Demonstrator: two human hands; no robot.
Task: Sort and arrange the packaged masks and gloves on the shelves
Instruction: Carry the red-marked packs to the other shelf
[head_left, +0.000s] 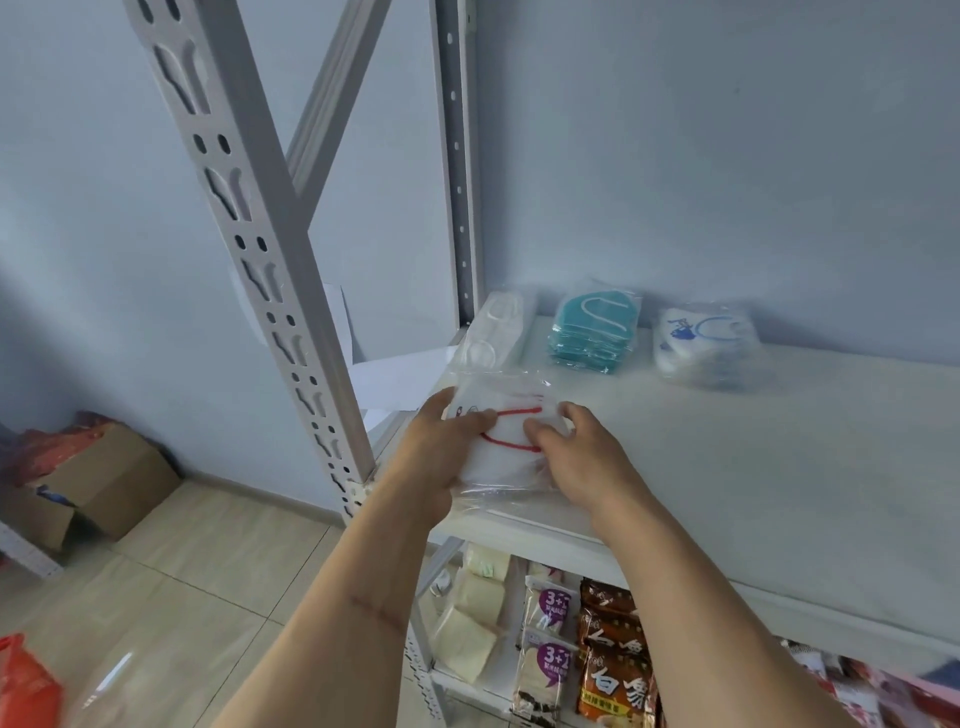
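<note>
Both hands hold a clear mask pack at the shelf's front left corner: left hand and right hand each pinch it, fingers curled.

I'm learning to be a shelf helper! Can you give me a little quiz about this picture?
1. True or false: both hands hold the clear pack with red loops.
2. Which pack lies between the others at the back of the shelf? A) teal masks B) white-and-blue pack C) clear white pack
3. What stands on the floor at the left?

Key:
1. True: left hand and right hand grip it.
2. A
3. A cardboard box.
</note>
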